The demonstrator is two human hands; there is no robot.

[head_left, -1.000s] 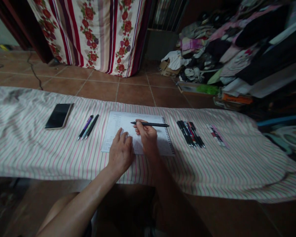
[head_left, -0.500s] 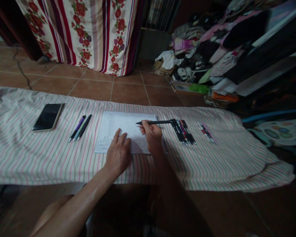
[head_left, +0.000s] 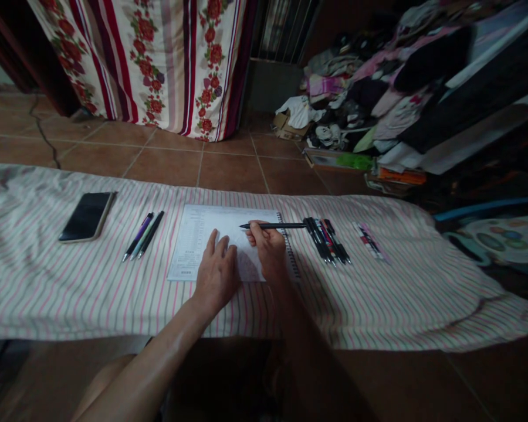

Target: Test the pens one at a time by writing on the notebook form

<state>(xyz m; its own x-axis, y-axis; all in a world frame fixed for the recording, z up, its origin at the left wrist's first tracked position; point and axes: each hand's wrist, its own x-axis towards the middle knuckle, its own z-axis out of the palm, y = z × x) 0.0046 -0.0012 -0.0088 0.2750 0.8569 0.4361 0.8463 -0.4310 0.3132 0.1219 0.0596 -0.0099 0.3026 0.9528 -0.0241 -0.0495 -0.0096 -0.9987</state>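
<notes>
A spiral notebook (head_left: 202,234) lies open on the striped cloth (head_left: 70,281) in front of me. My left hand (head_left: 215,272) rests flat on the lower part of the page, fingers spread. Just to its right, my right hand (head_left: 268,249) is closed on a black pen (head_left: 281,225) held level above the page, tip pointing left. A bunch of several dark pens (head_left: 325,240) lies on the cloth right of the notebook. Three pens (head_left: 143,235) lie left of it.
A black phone (head_left: 87,217) lies face up at the left of the cloth. A small pink packet (head_left: 369,240) sits at the right. Beyond are brown floor tiles (head_left: 229,170), a floral curtain (head_left: 167,64) and a heap of clothes (head_left: 378,99).
My right hand has carried the black pen to the right, its rear end now close to the bunch of pens. The left hand stays flat on the page. The camera shifted slightly.
</notes>
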